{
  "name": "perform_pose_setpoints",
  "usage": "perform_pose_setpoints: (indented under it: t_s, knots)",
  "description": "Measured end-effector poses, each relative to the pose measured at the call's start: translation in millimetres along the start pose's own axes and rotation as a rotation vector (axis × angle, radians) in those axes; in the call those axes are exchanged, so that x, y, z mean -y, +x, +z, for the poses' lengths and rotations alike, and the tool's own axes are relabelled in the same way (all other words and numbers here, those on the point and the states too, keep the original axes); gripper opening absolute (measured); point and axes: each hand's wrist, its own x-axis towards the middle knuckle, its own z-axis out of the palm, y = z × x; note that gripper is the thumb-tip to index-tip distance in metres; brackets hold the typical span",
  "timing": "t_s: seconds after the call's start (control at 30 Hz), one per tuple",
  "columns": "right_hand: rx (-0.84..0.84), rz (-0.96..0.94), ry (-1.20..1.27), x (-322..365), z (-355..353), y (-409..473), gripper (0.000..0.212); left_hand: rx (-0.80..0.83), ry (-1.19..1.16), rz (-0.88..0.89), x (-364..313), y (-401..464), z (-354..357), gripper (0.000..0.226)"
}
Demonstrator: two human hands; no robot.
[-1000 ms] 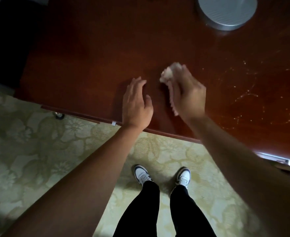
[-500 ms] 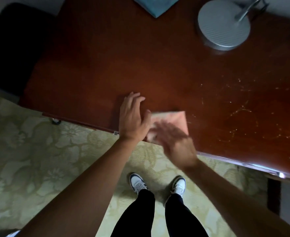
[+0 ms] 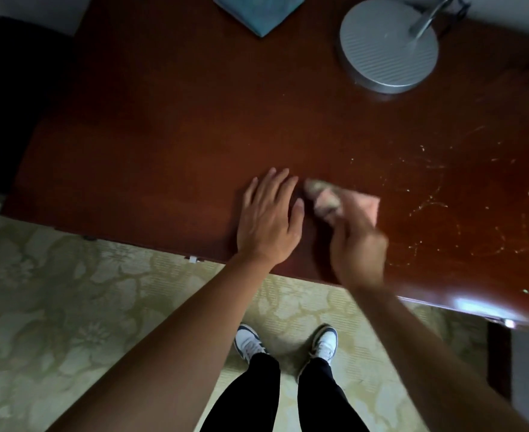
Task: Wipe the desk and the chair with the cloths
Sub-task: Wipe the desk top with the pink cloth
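Pale floral carpet (image 3: 69, 307) underfoot; a round lamp base (image 3: 387, 48) in dim light.

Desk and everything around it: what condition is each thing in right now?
Desk: dark wood, pale streaks and specks on its right part.
Pink cloth: on the desk under the right hand's fingers, motion-blurred.
Right hand: on the pink cloth; grip blurred.
Left hand: flat on the desk, fingers straight.
Blue cloth: folded, untouched at the far edge.
Lamp base: upright on the desk.
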Motion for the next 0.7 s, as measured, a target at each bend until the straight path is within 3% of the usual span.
perform_pose_setpoints:
  t_s: [0.1,0.23,0.37,0.53,0.7]
  knots:
    - [-0.063,0.037,-0.058,-26.7,-6.1,76.6,0.038,-0.012,-0.014,0.002,-0.3,0.3,3.4,0.048]
    - [0.177,0.055,-0.163,-34.6,13.5,122.2,0.041,-0.04,-0.03,-0.002,-0.9,0.3,1.4,0.045]
    - [0.125,-0.035,-0.143,-9.9,13.8,42.4,0.034,-0.032,-0.042,-0.011,-2.2,0.5,-1.0,0.048]
    - [0.206,0.054,0.184,8.7,-8.4,-72.8,0.039,-0.042,-0.064,-0.017,-3.0,1.0,-3.0,0.048]
    - [-0.023,0.067,0.103,-6.7,-4.3,31.2,0.035,-0.064,-0.087,-0.026,-3.0,-1.9,-1.8,0.046]
